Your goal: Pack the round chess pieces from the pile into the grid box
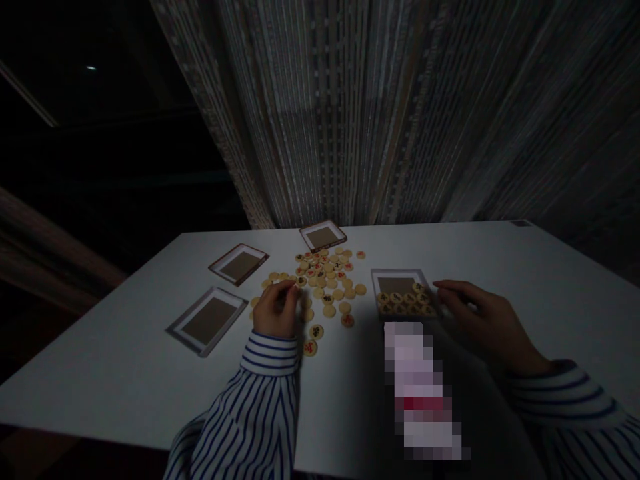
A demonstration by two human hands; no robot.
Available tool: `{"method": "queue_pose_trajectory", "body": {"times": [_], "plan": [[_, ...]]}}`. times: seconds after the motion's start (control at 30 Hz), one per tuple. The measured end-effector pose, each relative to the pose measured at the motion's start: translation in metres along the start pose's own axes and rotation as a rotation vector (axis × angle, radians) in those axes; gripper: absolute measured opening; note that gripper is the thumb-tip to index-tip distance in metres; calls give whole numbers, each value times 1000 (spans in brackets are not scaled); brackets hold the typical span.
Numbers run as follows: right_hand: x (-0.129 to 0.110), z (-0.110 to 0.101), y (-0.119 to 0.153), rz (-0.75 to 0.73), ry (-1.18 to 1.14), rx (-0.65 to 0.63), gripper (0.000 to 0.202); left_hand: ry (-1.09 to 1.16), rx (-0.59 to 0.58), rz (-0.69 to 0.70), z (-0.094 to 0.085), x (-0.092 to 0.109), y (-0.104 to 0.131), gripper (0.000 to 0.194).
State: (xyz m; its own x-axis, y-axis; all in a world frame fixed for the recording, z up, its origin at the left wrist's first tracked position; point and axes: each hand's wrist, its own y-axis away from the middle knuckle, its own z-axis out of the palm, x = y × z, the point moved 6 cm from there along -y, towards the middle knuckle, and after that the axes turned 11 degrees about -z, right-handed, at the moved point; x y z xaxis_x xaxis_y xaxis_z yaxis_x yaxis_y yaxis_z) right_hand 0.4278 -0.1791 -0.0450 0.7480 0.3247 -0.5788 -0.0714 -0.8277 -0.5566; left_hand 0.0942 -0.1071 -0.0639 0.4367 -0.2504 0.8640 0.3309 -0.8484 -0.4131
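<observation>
My left hand (276, 308) reaches into a spread of round wooden xiangqi pieces (329, 275), its thumb and fingers closed together. A piece with a black character (301, 282) shows right at the fingertips; whether it is lifted is hard to see. My right hand (483, 320) hovers at the right side of a grey-rimmed shallow box (374, 283), fingers stretched towards it and nothing visible in them. Inside that box, several pieces with dark characters (405, 303) lie in rows along the near side. The loose pieces carry red or black characters, and others show blank faces.
Two brown-rimmed shallow boxes (215, 267) (344, 239) and another grey-rimmed one (173, 330) lie on the white table (125, 373). A blurred, pixelated object (420, 380) is in front of the right box. Behind the table hangs a striped curtain (335, 120). The room is dim.
</observation>
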Motion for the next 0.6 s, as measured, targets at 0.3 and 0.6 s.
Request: {"method": "queue_pose_trajectory", "body": {"times": [0.3,0.6], "plan": [[-13,-1,-14,-98,170,-107,35,39,56,-41,-5,-4,-6,23],[-62,-6,-61,-331,323,-203,33,59,134,-100,-15,-3,-10,23]]}}
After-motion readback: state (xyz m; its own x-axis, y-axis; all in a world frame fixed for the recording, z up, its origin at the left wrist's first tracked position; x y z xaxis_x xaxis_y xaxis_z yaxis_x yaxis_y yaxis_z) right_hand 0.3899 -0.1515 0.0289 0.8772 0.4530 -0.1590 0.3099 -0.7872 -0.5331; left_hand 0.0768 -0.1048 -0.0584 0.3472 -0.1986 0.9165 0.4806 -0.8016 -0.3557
